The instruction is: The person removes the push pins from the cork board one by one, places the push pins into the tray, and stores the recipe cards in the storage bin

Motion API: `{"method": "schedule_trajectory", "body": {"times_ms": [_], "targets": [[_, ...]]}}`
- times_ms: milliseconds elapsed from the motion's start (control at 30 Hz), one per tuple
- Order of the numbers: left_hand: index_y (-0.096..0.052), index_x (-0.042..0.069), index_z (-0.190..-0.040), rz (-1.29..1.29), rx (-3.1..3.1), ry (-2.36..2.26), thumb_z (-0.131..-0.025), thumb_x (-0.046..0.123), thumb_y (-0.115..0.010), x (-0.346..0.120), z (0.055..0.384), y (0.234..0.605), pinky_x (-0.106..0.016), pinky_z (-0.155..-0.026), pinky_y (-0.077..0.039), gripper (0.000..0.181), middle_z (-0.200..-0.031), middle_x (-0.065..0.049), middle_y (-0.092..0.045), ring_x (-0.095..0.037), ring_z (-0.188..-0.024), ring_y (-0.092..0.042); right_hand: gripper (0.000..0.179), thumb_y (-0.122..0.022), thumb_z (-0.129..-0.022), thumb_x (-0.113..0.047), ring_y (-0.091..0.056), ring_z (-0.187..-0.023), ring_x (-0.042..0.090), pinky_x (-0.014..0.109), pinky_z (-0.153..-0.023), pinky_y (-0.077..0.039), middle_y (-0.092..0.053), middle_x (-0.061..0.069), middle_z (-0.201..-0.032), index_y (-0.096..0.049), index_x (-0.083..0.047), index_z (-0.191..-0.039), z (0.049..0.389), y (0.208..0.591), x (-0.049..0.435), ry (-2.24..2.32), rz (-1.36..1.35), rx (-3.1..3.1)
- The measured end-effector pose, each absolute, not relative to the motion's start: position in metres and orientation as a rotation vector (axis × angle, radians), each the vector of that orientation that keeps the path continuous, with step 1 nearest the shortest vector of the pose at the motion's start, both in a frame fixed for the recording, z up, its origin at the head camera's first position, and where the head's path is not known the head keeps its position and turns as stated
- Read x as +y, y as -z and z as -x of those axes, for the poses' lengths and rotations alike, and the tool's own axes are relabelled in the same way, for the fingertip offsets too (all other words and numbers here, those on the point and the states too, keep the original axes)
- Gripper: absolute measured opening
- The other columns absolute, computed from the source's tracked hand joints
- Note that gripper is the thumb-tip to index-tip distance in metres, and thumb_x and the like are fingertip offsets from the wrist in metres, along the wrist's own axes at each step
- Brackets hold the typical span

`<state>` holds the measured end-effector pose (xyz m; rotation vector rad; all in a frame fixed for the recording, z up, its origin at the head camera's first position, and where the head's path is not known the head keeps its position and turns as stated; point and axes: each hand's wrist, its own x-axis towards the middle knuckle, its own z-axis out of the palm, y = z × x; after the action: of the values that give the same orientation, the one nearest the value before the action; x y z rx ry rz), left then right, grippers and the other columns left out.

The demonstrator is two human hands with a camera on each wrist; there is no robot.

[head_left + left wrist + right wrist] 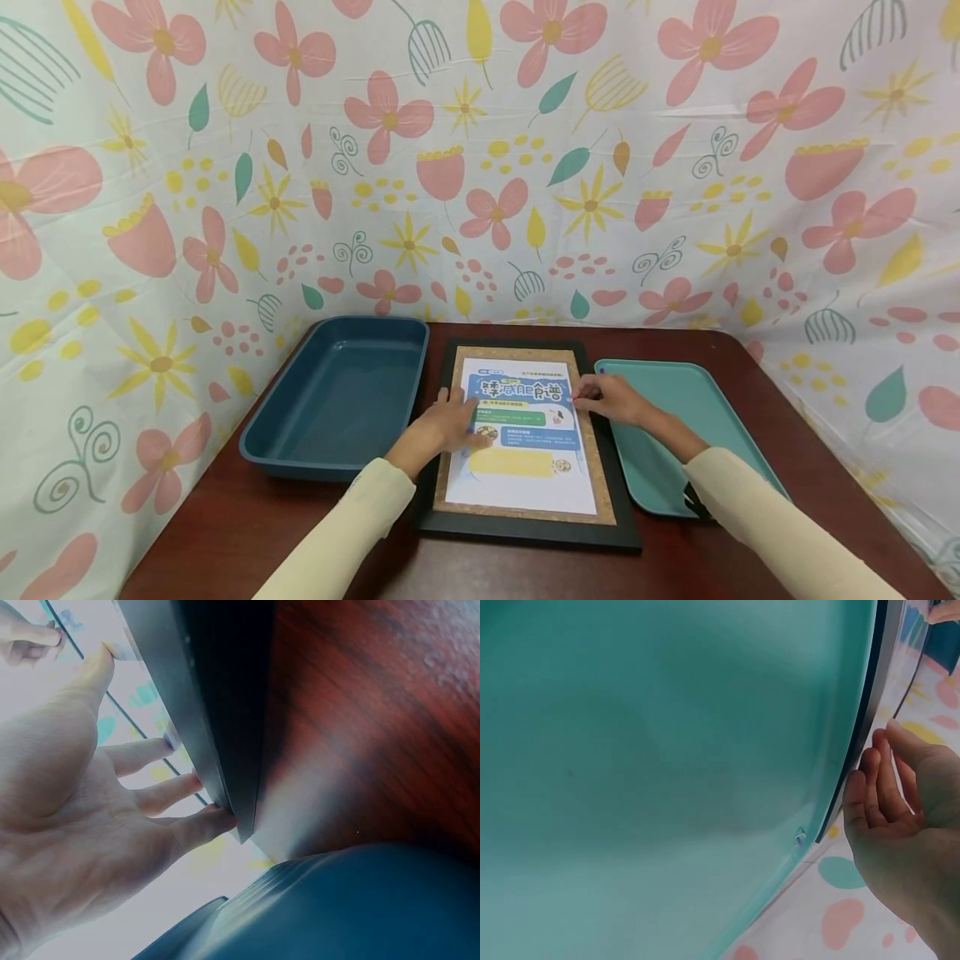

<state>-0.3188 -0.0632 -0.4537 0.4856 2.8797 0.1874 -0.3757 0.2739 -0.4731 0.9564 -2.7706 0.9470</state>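
Observation:
A white printed poster (517,492) with blue, green and yellow blocks lies on a black-framed cork board (607,504). My left hand (448,425) rests spread on the poster's left side, thumb and fingers apart; in the left wrist view the fingertips (217,817) reach the black frame. At the poster's upper right edge my right hand (611,400) pinches what looks like a small reddish push pin, mostly hidden by the fingers. In the right wrist view the right hand (907,802) has thumb and index finger together, other fingers curled beside the frame.
A deep blue basin (337,392) stands left of the board. On the right lies a shallow teal tray (675,383), with a small pin-like thing (800,836) near its corner. The dark wooden table (202,533) meets a flower-patterned cloth (480,275) behind.

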Motion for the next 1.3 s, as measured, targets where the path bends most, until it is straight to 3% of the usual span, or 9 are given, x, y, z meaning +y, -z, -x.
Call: {"method": "schedule_trajectory", "body": {"times_ms": [800, 1033, 1300], "targets": [[-0.037, 0.01, -0.162, -0.471, 2.876, -0.203, -0.096, 0.059, -0.067, -0.063, 0.318, 0.453, -0.052, -0.114, -0.04, 0.088, -0.167, -0.02, -0.025, -0.041, -0.153, -0.024, 0.007, -0.072, -0.097, -0.004, -0.069, -0.083, 0.019, 0.033, -0.072, -0.056, -0.073, 0.004, -0.092, -0.073, -0.001, -0.104, 0.376, 0.468, 0.299, -0.836, -0.839, -2.819], [-0.037, 0.01, -0.162, -0.472, 2.876, -0.212, -0.096, 0.058, -0.067, -0.064, 0.319, 0.453, -0.052, -0.114, -0.039, 0.087, -0.167, -0.02, -0.024, -0.041, -0.154, -0.023, 0.005, -0.074, -0.095, -0.003, -0.069, -0.079, 0.018, 0.03, -0.068, -0.054, -0.074, 0.005, -0.09, -0.074, -0.001, -0.1, 0.376, 0.467, 0.305, -0.836, -0.821, -2.801], [-0.037, 0.009, -0.162, -0.487, 2.88, -0.221, -0.096, 0.058, -0.068, -0.064, 0.317, 0.452, -0.052, -0.115, -0.039, 0.087, -0.167, -0.02, -0.025, -0.042, -0.154, -0.022, 0.005, -0.073, -0.096, -0.002, -0.069, -0.081, 0.021, 0.035, -0.071, -0.056, -0.073, 0.005, -0.088, -0.074, 0.0, -0.099, 0.374, 0.468, 0.313, -0.775, -0.749, -2.815]]}}
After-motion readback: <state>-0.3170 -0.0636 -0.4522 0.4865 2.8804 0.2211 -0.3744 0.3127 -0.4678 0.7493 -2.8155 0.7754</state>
